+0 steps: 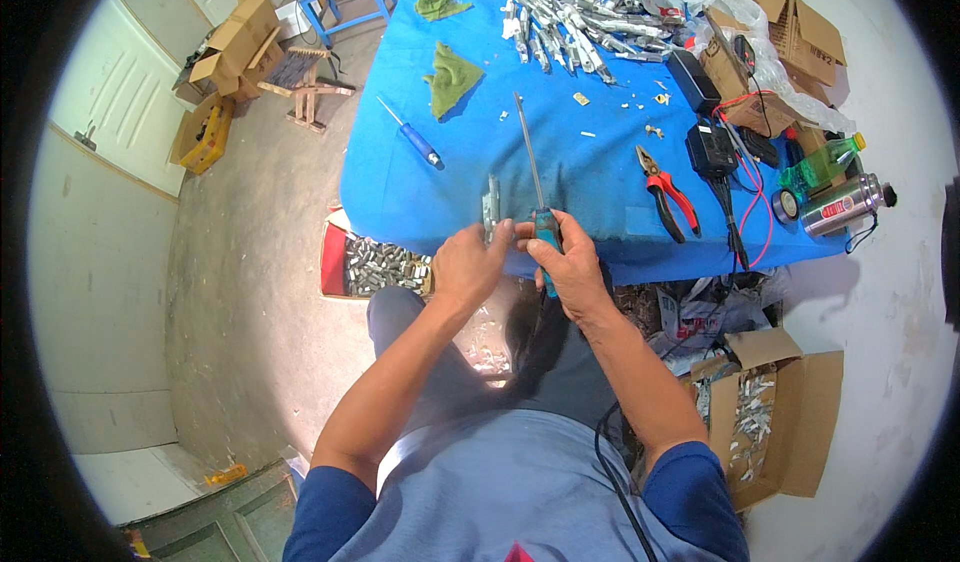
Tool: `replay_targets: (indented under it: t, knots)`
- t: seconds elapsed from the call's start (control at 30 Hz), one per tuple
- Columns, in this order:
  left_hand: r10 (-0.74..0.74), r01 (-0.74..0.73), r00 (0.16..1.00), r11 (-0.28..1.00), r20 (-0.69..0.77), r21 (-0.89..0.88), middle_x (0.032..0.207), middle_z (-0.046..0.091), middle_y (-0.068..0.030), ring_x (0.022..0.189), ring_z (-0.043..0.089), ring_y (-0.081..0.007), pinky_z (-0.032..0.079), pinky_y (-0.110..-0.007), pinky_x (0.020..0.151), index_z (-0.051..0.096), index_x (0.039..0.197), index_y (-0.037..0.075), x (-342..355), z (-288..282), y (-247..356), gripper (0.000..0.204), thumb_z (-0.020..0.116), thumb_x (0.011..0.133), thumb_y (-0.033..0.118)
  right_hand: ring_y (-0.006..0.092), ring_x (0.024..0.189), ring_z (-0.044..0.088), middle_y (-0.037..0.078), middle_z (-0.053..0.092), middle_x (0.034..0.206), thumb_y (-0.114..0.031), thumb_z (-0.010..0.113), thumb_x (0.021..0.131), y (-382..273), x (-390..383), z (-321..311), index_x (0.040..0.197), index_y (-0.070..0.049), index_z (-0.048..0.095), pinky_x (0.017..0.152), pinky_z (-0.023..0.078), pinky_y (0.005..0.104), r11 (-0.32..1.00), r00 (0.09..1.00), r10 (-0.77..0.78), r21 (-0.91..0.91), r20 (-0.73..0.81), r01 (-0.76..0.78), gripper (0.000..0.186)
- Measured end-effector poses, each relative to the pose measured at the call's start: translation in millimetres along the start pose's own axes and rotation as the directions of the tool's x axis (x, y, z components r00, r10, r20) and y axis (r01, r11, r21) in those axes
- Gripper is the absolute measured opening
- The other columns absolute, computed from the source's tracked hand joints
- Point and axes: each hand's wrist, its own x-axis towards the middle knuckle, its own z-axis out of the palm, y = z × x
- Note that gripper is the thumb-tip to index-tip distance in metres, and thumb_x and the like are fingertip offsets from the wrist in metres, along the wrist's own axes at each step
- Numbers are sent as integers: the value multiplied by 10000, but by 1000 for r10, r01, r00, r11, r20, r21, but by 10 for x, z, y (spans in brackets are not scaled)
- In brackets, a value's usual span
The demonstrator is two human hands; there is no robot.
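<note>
My left hand (468, 265) is closed round a thin silver-grey metal strip (491, 202) that points up over the table's front edge. Just beside it, my right hand (570, 267) grips a long-shafted screwdriver (541, 224) by its teal and black handle, its tip aimed away from me over the cloth. The two hands nearly meet, and the screwdriver shaft stays apart from the strip. At the far side lies a heap of similar silver-grey strips (575, 22). A second screwdriver (412, 137), with a blue handle, rests to the left, and red-handled pliers (668, 192) to the right.
A blue cloth (600, 187) covers the table, with green rags (453, 80) on it. Black adapters (708, 150), wires, a green bottle (822, 165) and a steel flask (840, 205) line the right side. Below stand a box of small metal pieces (385, 265) and a cardboard box (812, 412).
</note>
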Motion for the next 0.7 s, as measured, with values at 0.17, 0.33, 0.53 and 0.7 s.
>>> replay_targets:
  t: [0.17, 0.33, 0.53, 0.7]
  knots:
    - [-13, 37, 991, 981, 130, -189, 822, 689, -217, 817, 671, -354, 482, -450, 734, 693, 993, -32, -33, 23, 7, 672, 440, 949, 589, 150, 949, 623, 129, 652, 1107, -82, 654, 808, 146, 30, -2, 1329, 24, 494, 744, 514, 281, 987, 998, -59, -150, -5, 57, 555]
    - [6, 61, 983, 931, 182, -361, 833, 668, -258, 872, 654, -405, 471, -464, 777, 682, 915, -51, -30, 73, 4, 770, 346, 954, 641, 190, 1010, 619, 153, 654, 1108, -69, 667, 782, 180, -4, 32, 1325, 24, 501, 907, 475, 317, 912, 975, -221, -354, -1, 206, 575]
    - [111, -19, 983, 850, 145, -526, 775, 658, -210, 809, 654, -346, 470, -432, 748, 666, 896, -40, -78, 212, 28, 722, 338, 979, 598, 189, 999, 620, 165, 656, 1092, -117, 683, 812, 102, 13, 78, 1295, 34, 520, 887, 483, 316, 834, 936, -331, -501, -120, 231, 532]
    - [36, 136, 954, 835, 299, -533, 707, 593, -96, 673, 566, -216, 438, -374, 644, 616, 849, -25, -177, 296, -228, 627, 400, 985, 548, 167, 909, 609, 108, 659, 1010, -124, 674, 828, 46, 173, -86, 1269, 57, 530, 842, 489, 300, 961, 969, -144, -262, -202, 88, 497]
